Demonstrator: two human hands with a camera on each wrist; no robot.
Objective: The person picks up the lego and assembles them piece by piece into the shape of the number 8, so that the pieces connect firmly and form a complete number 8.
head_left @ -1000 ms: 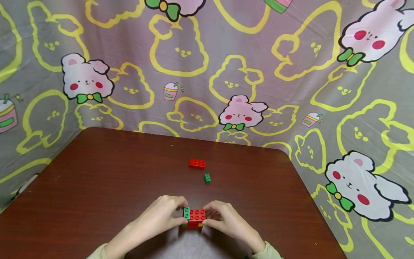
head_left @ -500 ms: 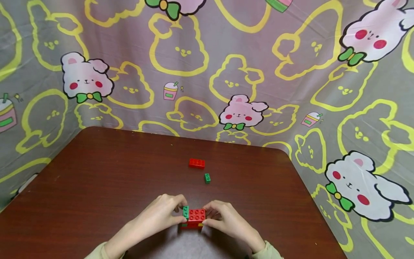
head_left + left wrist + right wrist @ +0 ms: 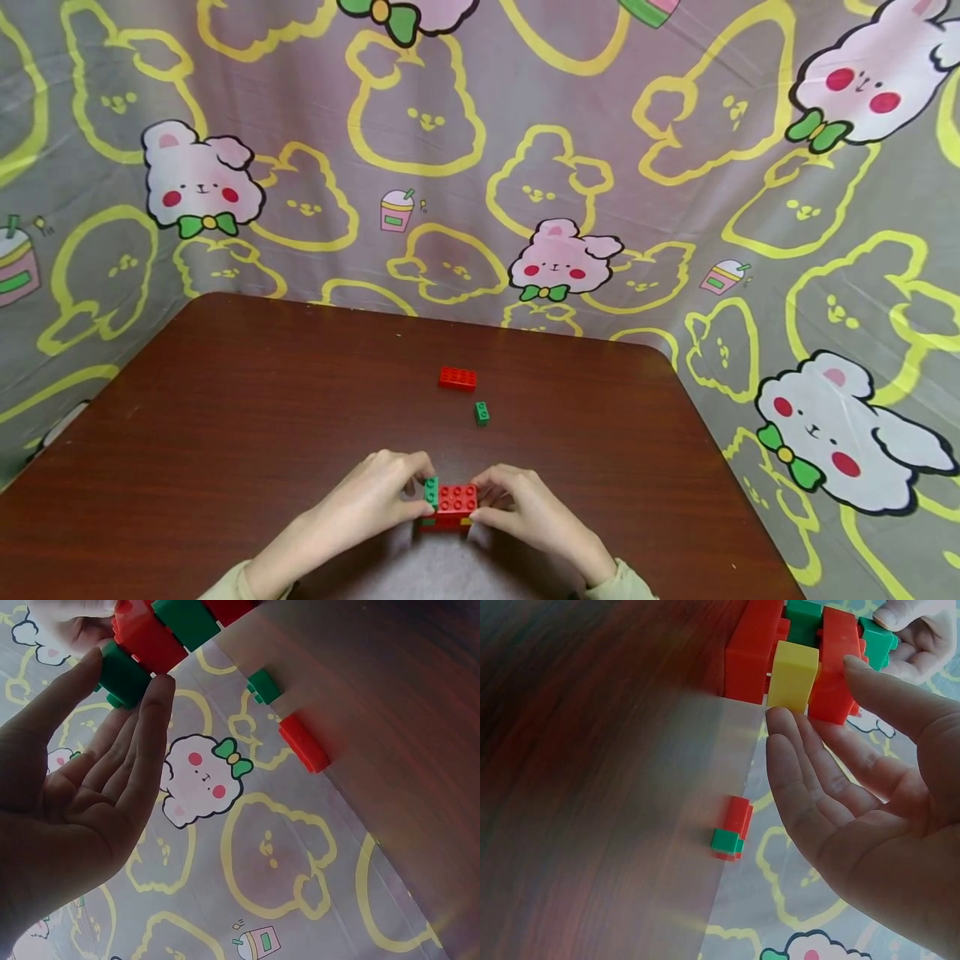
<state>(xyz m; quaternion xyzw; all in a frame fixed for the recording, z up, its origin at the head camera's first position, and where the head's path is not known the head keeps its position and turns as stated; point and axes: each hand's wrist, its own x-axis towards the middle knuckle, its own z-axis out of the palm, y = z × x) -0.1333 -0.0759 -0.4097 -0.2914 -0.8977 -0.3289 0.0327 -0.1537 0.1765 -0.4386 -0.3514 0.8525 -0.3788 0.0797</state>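
A small stack of toy building bricks stands on the table near the front. Its top red brick (image 3: 457, 498) shows studs upward, and the right wrist view shows a yellow brick (image 3: 793, 675) and a green brick (image 3: 804, 622) between it and the bottom red brick (image 3: 750, 652). My left hand (image 3: 378, 492) pinches another green brick (image 3: 126, 673) between thumb and fingers, at the left end of the top red brick. My right hand (image 3: 528, 504) grips the stack's right end, thumb on the top red brick and fingertips by the yellow one.
Beyond the hands, a loose green brick (image 3: 482, 413) lies on the brown table (image 3: 300, 400). Slightly farther back is a loose red brick (image 3: 457, 379). A patterned curtain (image 3: 450, 200) rises along the table's back and sides.
The green brick in my left hand has shifted very slightly left at the end of the top red brick. My right hand and the loose bricks have stayed in place.
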